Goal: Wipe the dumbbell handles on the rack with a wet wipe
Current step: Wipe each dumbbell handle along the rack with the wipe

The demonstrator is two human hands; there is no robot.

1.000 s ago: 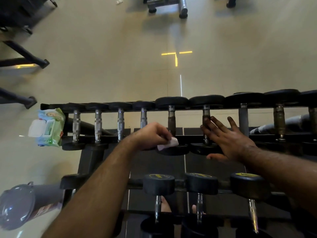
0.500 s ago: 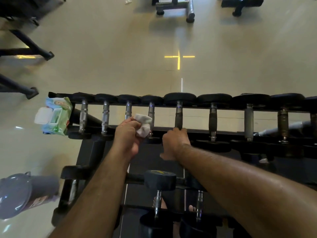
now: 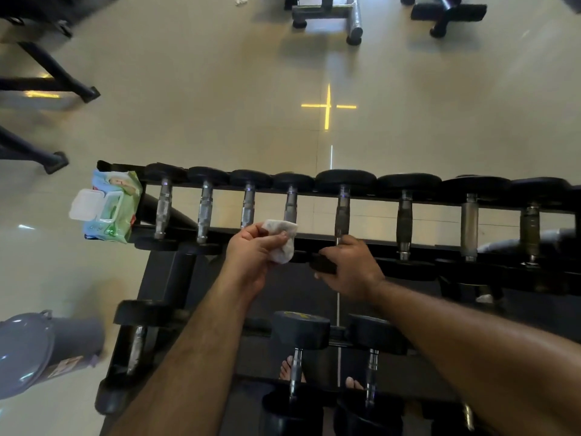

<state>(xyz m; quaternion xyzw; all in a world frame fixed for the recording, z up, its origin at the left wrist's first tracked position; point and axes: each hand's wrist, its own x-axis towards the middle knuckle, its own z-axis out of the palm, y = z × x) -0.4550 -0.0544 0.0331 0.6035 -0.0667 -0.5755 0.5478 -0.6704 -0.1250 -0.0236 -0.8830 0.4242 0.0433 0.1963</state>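
A black rack (image 3: 371,240) carries a top row of several dumbbells with metal handles. My left hand (image 3: 251,253) pinches a crumpled white wet wipe (image 3: 281,239) just in front of the fourth handle (image 3: 290,206) from the left. My right hand (image 3: 349,267) grips the near head of the fifth dumbbell (image 3: 342,212), fingers curled over its black end. More dumbbells (image 3: 300,332) sit on the lower tier below my arms.
A wet-wipe pack (image 3: 108,206) with its lid open lies on the rack's left end. A grey lidded bin (image 3: 34,350) stands at lower left. Machine legs (image 3: 53,73) and benches (image 3: 327,14) stand on the beige floor beyond. Toes show beneath the rack.
My left hand drew the wipe left, from the fifth dumbbell to near the fourth handle. My right hand moved left from the sixth dumbbell and closed on the fifth dumbbell's near head.
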